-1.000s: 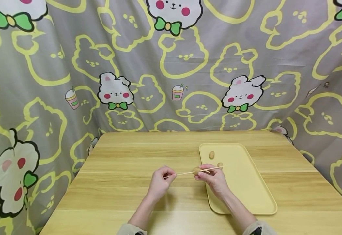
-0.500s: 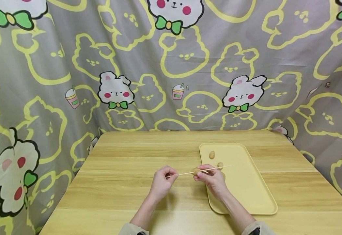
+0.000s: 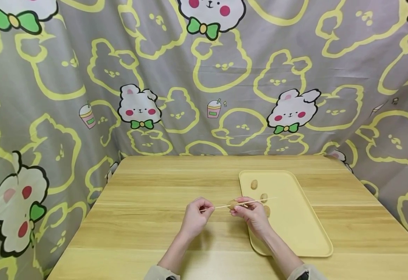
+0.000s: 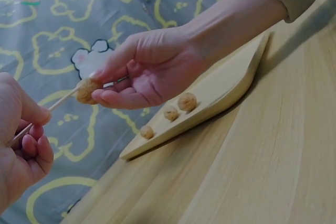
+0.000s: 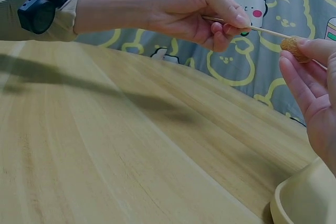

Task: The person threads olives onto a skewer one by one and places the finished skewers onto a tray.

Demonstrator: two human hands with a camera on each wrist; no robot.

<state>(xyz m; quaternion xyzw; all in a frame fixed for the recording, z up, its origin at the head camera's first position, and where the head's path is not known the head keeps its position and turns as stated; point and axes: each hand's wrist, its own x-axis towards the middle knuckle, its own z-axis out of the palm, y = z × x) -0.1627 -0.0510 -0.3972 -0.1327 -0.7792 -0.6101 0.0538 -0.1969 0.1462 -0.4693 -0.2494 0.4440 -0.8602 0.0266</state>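
Observation:
In the head view my left hand (image 3: 194, 217) pinches the left end of a thin wooden skewer (image 3: 254, 201). My right hand (image 3: 258, 219) holds a brown, rough-skinned ball (image 3: 232, 204), like a fried meatball, between thumb and fingers. The skewer runs through the ball, and its far end sticks out to the right above my right hand. The left wrist view shows the skewer entering the near side of the ball (image 4: 87, 92). Both hands are raised over the table, the right one above the tray's left edge. My right fingers cover part of the ball.
A pale yellow tray (image 3: 295, 233) lies on the right of the wooden table (image 3: 148, 194). Three similar brown balls sit along its left side: a back one (image 3: 254, 184), a middle one (image 3: 264, 197) and a front one (image 3: 267, 211). A patterned curtain (image 3: 176, 70) hangs behind.
My left hand has moved slightly right, and more of the skewer sticks out past the ball. The ball sits a little nearer my left hand. The front ball on the tray shows more.

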